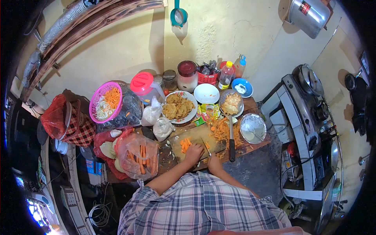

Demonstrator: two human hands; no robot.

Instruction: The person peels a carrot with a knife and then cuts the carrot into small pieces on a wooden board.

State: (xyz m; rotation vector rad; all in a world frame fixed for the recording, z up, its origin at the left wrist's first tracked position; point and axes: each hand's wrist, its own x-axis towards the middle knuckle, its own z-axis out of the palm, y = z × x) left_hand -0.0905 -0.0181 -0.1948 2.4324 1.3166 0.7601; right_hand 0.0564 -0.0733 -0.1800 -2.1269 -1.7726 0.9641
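Note:
On the wooden cutting board [178, 139], my left hand [194, 154] is closed over a carrot, mostly hidden under the fingers. Beside it, my right hand [214, 163] grips a knife [206, 146], its blade pointing away from me and touching the board. Orange carrot pieces [207, 144] show along the blade's right side. A small pile of cut carrot [185, 145] lies left of the blade, just beyond my left hand. Carrot peelings [221, 132] are heaped at the board's right. A long black-handled utensil [232, 145] lies right of my right hand.
A clear bag of carrots [138, 156] sits at the left. Behind are a pink colander [94, 111] of shredded vegetables, a plate [191, 116] of fried food, a white bowl [206, 93], and a metal bowl [253, 128] at the right edge. A stove [299, 102] stands farther right.

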